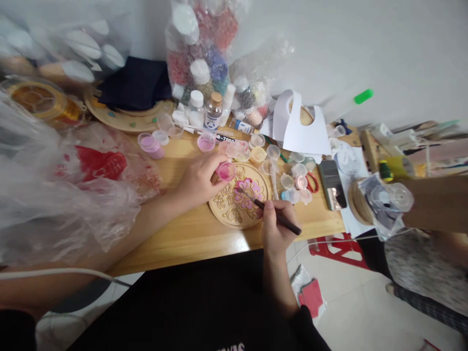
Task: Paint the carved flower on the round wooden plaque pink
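Observation:
My left hand (pixel 201 180) grips a small clear cup of pink paint or powder (pixel 227 171) between thumb and fingers, over the upper left part of a round wooden disc (pixel 239 223). Gold-outlined flowers and leaves cover the disc, and the central flower (pixel 253 187) has pink and lilac petals. In my right hand (pixel 280 222) is a slim tool with a dark handle (pixel 287 224), perhaps a small spatula or brush. Its tip points at the pink flower. Whether the tip touches the surface I cannot tell.
Small colour cups (pixel 258 154) crowd behind and right of the disc, near red-handled scissors (pixel 312 182) and a phone (pixel 332 185). Bottles (pixel 213 112) and bags of coloured chips (pixel 219 63) line the wall. Plastic bags (pixel 106 195) lie left. Another person (pixel 427 263) sits at right.

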The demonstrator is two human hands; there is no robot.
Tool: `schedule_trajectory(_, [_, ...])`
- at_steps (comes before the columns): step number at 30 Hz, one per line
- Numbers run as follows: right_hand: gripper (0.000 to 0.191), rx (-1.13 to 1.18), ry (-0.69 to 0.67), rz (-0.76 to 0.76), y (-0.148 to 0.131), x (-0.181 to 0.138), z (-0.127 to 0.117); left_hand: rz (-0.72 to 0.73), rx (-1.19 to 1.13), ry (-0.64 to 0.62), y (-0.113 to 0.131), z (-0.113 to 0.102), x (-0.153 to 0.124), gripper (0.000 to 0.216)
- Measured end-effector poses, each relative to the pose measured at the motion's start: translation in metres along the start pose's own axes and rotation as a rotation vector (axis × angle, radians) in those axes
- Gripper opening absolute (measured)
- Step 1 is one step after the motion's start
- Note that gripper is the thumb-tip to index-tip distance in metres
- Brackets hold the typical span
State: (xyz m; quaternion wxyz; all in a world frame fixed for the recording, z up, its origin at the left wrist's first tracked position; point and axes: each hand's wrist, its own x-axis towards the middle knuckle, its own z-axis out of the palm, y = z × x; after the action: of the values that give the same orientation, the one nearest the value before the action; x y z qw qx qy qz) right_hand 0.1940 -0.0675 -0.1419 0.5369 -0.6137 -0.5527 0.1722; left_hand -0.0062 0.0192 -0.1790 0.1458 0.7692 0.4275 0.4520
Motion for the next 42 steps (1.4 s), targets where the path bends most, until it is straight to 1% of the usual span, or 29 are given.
schedule_trajectory(9, [0.037,-0.038,0.011,0.036,0.002,0.003,-0.002,-0.048,0.022,-0.039,-0.001,0.001,0.0,0.025])
schedule_trajectory(11, [0.038,-0.039,0.018,0.043,0.003,0.002,-0.002,-0.041,0.02,-0.041,-0.002,0.0,0.0,0.025])
schedule_trajectory(15, [0.038,-0.041,0.027,0.04,0.005,0.001,-0.003,-0.034,0.021,-0.039,-0.002,0.0,0.0,0.021])
schedule_trajectory(21, [0.035,-0.017,0.016,0.087,0.01,-0.002,-0.005,-0.054,0.02,-0.044,-0.002,0.0,0.001,0.021])
schedule_trajectory(25, [0.03,0.086,0.071,0.109,0.007,0.001,-0.003,-0.023,0.015,-0.021,-0.002,-0.001,0.001,0.019])
schedule_trajectory(28, [0.028,0.225,0.169,0.142,0.002,0.008,0.0,-0.016,0.006,-0.018,-0.001,-0.001,0.001,0.018])
schedule_trajectory(30, [0.028,0.25,0.221,0.151,0.0,0.012,0.002,-0.037,0.003,-0.032,0.0,-0.002,0.001,0.018])
schedule_trajectory(32, [0.028,0.22,0.204,0.139,0.0,0.014,0.003,-0.049,0.0,-0.042,0.0,-0.002,0.002,0.018])
schedule_trajectory(36, [0.032,0.123,0.102,0.126,0.006,0.011,0.005,-0.029,0.002,-0.041,-0.001,-0.002,0.002,0.017])
schedule_trajectory(42, [0.037,0.048,0.069,0.137,0.011,0.008,0.008,0.0,0.036,-0.035,-0.002,-0.002,0.002,0.015])
